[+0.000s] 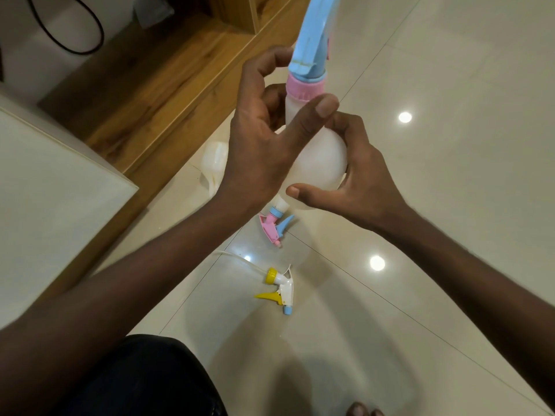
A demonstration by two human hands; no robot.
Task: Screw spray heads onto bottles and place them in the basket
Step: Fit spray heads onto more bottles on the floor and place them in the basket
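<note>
I hold a translucent white bottle (321, 157) up in front of me. A blue spray head (315, 34) with a pink collar (306, 87) sits on its neck and runs out of the top of the frame. My right hand (363, 178) wraps the bottle's round body from the right. My left hand (264, 136) is at the neck just below the collar, fingers spread around it. On the floor below lie a bottle with a pink and blue spray head (274, 225) and a loose white and yellow spray head (282, 288) with its tube. No basket is in view.
Another white bottle (214, 163) lies on the glossy tiled floor (450, 205) behind my left hand. A wooden step or shelf base (156, 94) runs along the upper left, with a white cabinet (54, 187) at the left. My dark-clothed knee (144, 379) is at the bottom.
</note>
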